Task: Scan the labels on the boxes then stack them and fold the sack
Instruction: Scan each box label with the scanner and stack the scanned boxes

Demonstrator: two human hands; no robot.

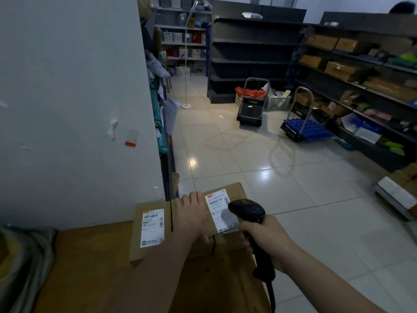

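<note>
While your left hand (191, 216) lies flat on the right-hand box (225, 243) at the table's (90, 267) right edge, your right hand (268, 242) grips the scanner (247, 211). Tiled floor (304, 199) opens rightward.

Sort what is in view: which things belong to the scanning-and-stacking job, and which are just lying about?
Job: left box, right box under the left hand, barcode scanner in the right hand, sack.
Lying about: floor lamp, black trolley, blue trolley, shelving.
</note>
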